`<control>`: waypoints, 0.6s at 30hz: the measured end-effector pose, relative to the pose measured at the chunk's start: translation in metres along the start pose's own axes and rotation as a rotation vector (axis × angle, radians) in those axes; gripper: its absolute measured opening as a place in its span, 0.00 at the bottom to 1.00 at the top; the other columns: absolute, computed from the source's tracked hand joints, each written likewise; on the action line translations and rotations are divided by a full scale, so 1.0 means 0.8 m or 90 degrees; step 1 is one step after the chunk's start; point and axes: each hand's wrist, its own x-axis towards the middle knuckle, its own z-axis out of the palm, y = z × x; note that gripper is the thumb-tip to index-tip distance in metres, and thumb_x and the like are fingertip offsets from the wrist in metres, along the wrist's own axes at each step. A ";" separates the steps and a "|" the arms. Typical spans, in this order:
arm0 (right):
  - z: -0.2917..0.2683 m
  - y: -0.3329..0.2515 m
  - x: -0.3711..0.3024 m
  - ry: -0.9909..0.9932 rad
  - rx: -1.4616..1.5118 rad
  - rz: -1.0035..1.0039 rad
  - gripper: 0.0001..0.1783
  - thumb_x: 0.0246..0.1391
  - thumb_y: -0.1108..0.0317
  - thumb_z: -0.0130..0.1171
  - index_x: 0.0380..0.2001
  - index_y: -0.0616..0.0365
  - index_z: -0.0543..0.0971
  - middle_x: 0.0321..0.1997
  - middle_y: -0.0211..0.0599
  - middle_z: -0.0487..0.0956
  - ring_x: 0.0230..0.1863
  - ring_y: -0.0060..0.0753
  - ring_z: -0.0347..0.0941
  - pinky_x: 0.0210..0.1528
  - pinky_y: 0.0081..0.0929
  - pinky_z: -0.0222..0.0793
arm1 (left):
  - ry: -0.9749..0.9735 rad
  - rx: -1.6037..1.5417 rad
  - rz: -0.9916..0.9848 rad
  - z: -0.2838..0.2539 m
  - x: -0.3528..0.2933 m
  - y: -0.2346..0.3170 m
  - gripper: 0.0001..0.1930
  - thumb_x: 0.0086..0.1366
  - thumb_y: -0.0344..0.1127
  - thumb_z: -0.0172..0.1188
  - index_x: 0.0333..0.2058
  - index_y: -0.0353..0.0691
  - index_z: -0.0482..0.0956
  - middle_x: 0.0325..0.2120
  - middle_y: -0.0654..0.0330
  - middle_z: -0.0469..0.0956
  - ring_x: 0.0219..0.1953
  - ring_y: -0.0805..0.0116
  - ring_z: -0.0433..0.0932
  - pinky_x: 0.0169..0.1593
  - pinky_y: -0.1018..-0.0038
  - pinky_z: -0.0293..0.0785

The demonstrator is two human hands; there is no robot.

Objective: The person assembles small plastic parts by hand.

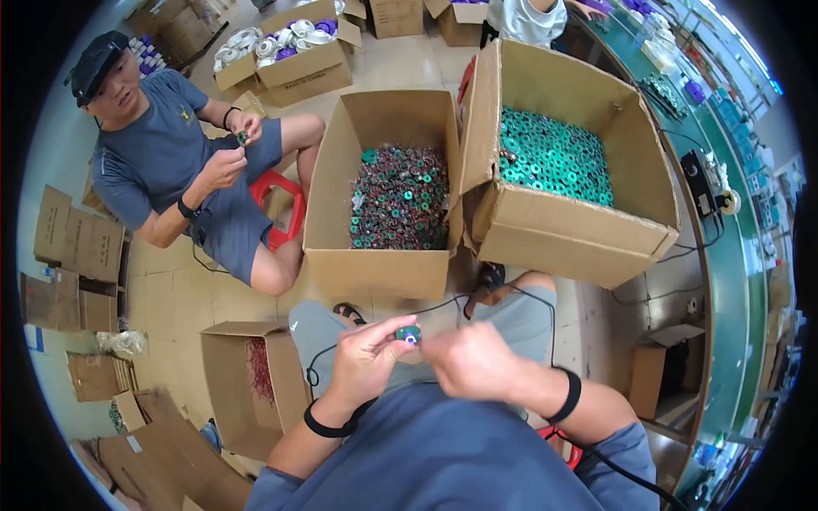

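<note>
Between its thumb and fingers my left hand (372, 353) pinches a small round green circuit board (408, 335) with a pale ring-shaped centre, held above my lap. My right hand (474, 361) is just right of the board, smeared by motion. Its fingers look curled, and I cannot make out whether anything is in them. Beyond my knees stands an open cardboard box (375, 272) with many green boards and reddish wires heaped inside. To its right a larger cardboard box (567, 247) holds a layer of similar round green boards.
At the left a co-worker (162, 128) sits on a red stool (294, 209), holding a small green part. A carton with red wires (260, 370) stands left of my legs. A green-topped workbench (724, 281) runs along the right. Black cords trail from my wrist bands.
</note>
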 end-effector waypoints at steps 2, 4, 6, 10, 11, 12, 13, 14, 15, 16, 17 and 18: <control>-0.015 -0.007 0.007 0.078 0.064 -0.047 0.03 0.46 0.71 0.57 0.27 0.55 0.78 0.21 0.43 0.78 0.23 0.53 0.77 0.24 0.47 0.74 | -0.006 0.061 0.006 -0.006 0.001 -0.001 0.16 0.61 0.24 0.66 0.49 0.35 0.84 0.39 0.54 0.87 0.40 0.70 0.85 0.45 0.73 0.81; -0.010 0.012 0.003 0.039 -0.004 0.012 0.01 0.46 0.72 0.57 0.25 0.55 0.77 0.20 0.43 0.78 0.22 0.52 0.77 0.25 0.46 0.74 | -0.005 0.090 0.050 -0.002 0.000 0.008 0.16 0.61 0.23 0.66 0.49 0.36 0.84 0.39 0.53 0.87 0.39 0.70 0.86 0.44 0.73 0.81; 0.003 0.001 -0.002 -0.007 -0.012 0.009 0.01 0.46 0.73 0.57 0.24 0.55 0.77 0.20 0.43 0.77 0.22 0.51 0.77 0.25 0.46 0.74 | -0.024 0.086 0.034 0.000 0.007 0.011 0.16 0.62 0.22 0.65 0.50 0.34 0.83 0.39 0.54 0.86 0.39 0.70 0.85 0.45 0.74 0.81; -0.016 0.008 0.006 0.063 0.030 0.001 0.02 0.44 0.75 0.57 0.23 0.56 0.76 0.20 0.42 0.77 0.23 0.50 0.77 0.26 0.44 0.74 | -0.033 0.059 -0.002 -0.003 0.003 0.026 0.17 0.63 0.21 0.65 0.51 0.33 0.82 0.40 0.54 0.86 0.40 0.71 0.85 0.45 0.76 0.81; -0.007 0.010 0.007 0.034 0.009 0.006 0.02 0.44 0.75 0.57 0.24 0.56 0.77 0.20 0.42 0.77 0.24 0.50 0.77 0.26 0.43 0.74 | -0.042 0.088 0.014 -0.002 0.005 0.030 0.17 0.64 0.22 0.65 0.52 0.33 0.82 0.40 0.54 0.86 0.40 0.71 0.85 0.45 0.76 0.81; -0.003 -0.001 0.000 0.027 0.027 -0.007 0.02 0.44 0.75 0.57 0.23 0.56 0.76 0.20 0.43 0.76 0.23 0.50 0.77 0.25 0.43 0.74 | -0.046 0.093 -0.003 -0.002 0.006 0.024 0.16 0.64 0.22 0.64 0.52 0.33 0.82 0.40 0.54 0.86 0.40 0.71 0.85 0.45 0.76 0.82; -0.009 -0.018 0.001 0.018 0.044 -0.023 0.02 0.44 0.75 0.56 0.23 0.56 0.76 0.20 0.43 0.76 0.23 0.49 0.77 0.25 0.43 0.73 | -0.041 0.094 -0.002 -0.005 0.004 0.022 0.16 0.64 0.22 0.64 0.52 0.33 0.82 0.40 0.54 0.86 0.40 0.71 0.85 0.45 0.76 0.82; -0.020 -0.016 0.005 0.066 0.061 -0.032 0.01 0.45 0.74 0.56 0.23 0.56 0.76 0.20 0.43 0.77 0.23 0.51 0.76 0.25 0.43 0.73 | -0.035 0.076 0.013 -0.007 0.001 0.019 0.16 0.64 0.22 0.64 0.52 0.33 0.82 0.40 0.54 0.86 0.40 0.72 0.85 0.45 0.76 0.82; -0.017 -0.005 0.008 0.065 0.061 -0.035 0.01 0.45 0.74 0.56 0.23 0.56 0.76 0.20 0.43 0.77 0.23 0.51 0.76 0.25 0.43 0.73 | -0.029 0.057 0.028 -0.008 0.000 0.018 0.16 0.65 0.22 0.64 0.52 0.33 0.82 0.39 0.55 0.86 0.40 0.73 0.85 0.45 0.76 0.82; -0.009 0.008 0.011 0.070 0.046 -0.018 0.01 0.45 0.74 0.56 0.23 0.56 0.76 0.20 0.43 0.77 0.23 0.51 0.76 0.25 0.44 0.73 | -0.032 0.056 0.028 -0.007 0.001 0.019 0.16 0.65 0.22 0.64 0.52 0.33 0.82 0.39 0.55 0.86 0.40 0.73 0.85 0.45 0.76 0.82; -0.006 0.013 0.013 0.075 0.032 0.001 0.01 0.45 0.74 0.56 0.23 0.56 0.76 0.20 0.43 0.77 0.23 0.51 0.76 0.25 0.44 0.73 | -0.024 0.065 0.037 -0.005 0.004 0.020 0.17 0.65 0.22 0.64 0.52 0.33 0.82 0.39 0.55 0.86 0.40 0.73 0.85 0.45 0.76 0.82; -0.002 0.000 0.003 0.011 0.005 -0.010 0.01 0.45 0.74 0.56 0.23 0.56 0.76 0.20 0.43 0.76 0.23 0.50 0.77 0.26 0.45 0.74 | -0.016 0.074 0.045 -0.003 0.005 0.020 0.17 0.65 0.22 0.64 0.52 0.33 0.82 0.39 0.55 0.86 0.40 0.73 0.85 0.45 0.77 0.82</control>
